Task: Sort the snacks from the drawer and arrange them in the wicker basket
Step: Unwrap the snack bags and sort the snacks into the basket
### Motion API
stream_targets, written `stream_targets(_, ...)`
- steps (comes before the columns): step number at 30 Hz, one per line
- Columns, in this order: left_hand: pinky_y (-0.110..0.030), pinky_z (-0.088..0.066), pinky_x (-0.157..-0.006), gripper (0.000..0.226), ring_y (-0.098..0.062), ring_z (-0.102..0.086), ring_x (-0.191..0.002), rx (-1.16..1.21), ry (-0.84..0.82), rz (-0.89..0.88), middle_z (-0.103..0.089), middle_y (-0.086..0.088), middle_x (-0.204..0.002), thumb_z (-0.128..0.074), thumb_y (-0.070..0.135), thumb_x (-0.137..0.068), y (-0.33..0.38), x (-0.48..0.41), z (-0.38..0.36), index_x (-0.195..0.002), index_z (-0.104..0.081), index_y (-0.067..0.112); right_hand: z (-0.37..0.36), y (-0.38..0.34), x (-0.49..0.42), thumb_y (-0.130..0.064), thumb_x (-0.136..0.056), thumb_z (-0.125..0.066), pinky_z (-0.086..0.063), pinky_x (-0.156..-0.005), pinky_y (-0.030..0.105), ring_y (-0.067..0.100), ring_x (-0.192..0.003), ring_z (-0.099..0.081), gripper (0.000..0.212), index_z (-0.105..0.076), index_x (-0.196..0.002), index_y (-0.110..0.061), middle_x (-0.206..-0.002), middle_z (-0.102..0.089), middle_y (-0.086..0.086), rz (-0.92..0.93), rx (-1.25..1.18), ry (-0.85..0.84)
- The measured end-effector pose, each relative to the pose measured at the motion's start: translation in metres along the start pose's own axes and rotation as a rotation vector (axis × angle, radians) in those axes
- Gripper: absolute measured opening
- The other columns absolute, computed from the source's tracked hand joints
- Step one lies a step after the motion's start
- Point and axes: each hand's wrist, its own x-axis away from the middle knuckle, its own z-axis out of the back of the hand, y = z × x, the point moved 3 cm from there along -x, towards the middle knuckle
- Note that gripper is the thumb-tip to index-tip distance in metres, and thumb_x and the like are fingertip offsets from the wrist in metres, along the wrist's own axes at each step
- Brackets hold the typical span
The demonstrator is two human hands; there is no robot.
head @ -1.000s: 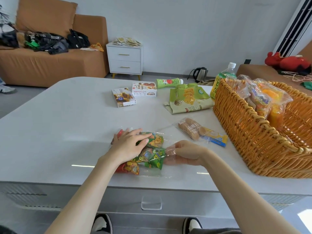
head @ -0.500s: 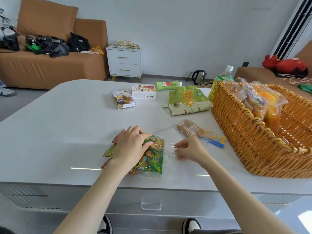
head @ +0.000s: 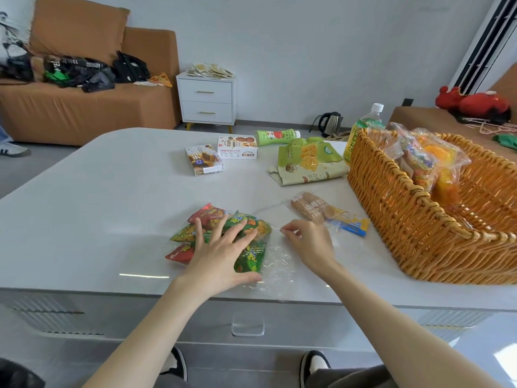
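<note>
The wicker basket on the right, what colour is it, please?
Wicker basket: golden orange, best seen in head view.

Single head-worn wide-angle view, close above the grey table, facing forward and down, wicker basket at frame right.

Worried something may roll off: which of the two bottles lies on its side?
The light green bottle lying beyond the white snack box; the yellow-labelled bottle behind the wicker basket stands upright.
</note>
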Motion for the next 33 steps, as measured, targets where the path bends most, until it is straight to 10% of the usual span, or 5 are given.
stream_targets(11,-0.035,-0.008,-0.12,0.07,-0.017,-0.001,-0.148,0.208,0.195,-0.114,-0.012,0.011,-0.158,-0.059,0.019,-0.092,-0.036,0.005,0.014,-0.141,-0.021,0.049,0.022,-0.011,0.031,-0.016,-0.085,-0.057,-0.048,-0.07,0.036,0.024,-0.097,-0.058,0.014,-0.059,-0.099,-0.016,-0.114,-0.057,-0.002,0.3,0.152,-0.201)
stream_targets(17,-0.028,0.018,-0.111,0.108,0.001,0.035,-0.134,0.116,-0.047,-0.232,0.027,0.027,-0.147,-0.054,0.083,-0.064,-0.028,0.038,-0.006,-0.145,0.009,0.047,0.028,-0.019,0.049,0.008,-0.07,-0.044,-0.038,-0.077,0.019,0.006,-0.144,-0.014,0.091,-0.023,-0.146,-0.037,-0.158,-0.01,-0.02,0.478,0.309,-0.417)
stream_targets(20,-0.028,0.02,-0.112,0.117,-0.003,0.035,-0.135,-0.05,-0.061,-0.234,0.032,0.024,-0.145,-0.062,0.075,-0.065,-0.039,0.046,-0.02,-0.143,0.018,0.04,0.023,-0.019,0.055,0.015,-0.071,-0.04,-0.041,-0.083,0.017,0.002,-0.146,-0.001,0.11,0.004,-0.149,-0.049,-0.155,0.008,-0.031,0.538,0.4,-0.508)
stream_targets(26,-0.041,-0.039,-0.105,0.063,-0.018,-0.032,-0.138,-0.056,0.155,-0.351,-0.041,0.006,-0.147,-0.019,0.06,-0.093,-0.049,0.048,-0.03,-0.134,-0.053,0.026,0.016,-0.005,0.054,-0.002,-0.095,-0.037,-0.046,-0.099,0.031,0.004,-0.147,-0.011,0.073,-0.016,-0.15,-0.044,-0.156,-0.003,-0.028,0.598,0.419,-0.47)
stream_targets(33,-0.017,-0.009,-0.116,0.057,-0.004,-0.025,-0.141,0.113,0.116,-0.326,-0.034,0.017,-0.15,-0.03,0.052,-0.093,-0.072,0.063,-0.04,-0.145,-0.04,0.029,0.011,0.016,0.053,-0.031,-0.103,-0.04,-0.04,-0.106,0.032,0.007,-0.143,-0.027,0.042,-0.039,-0.142,-0.046,-0.148,-0.026,-0.033,0.558,0.26,-0.43)
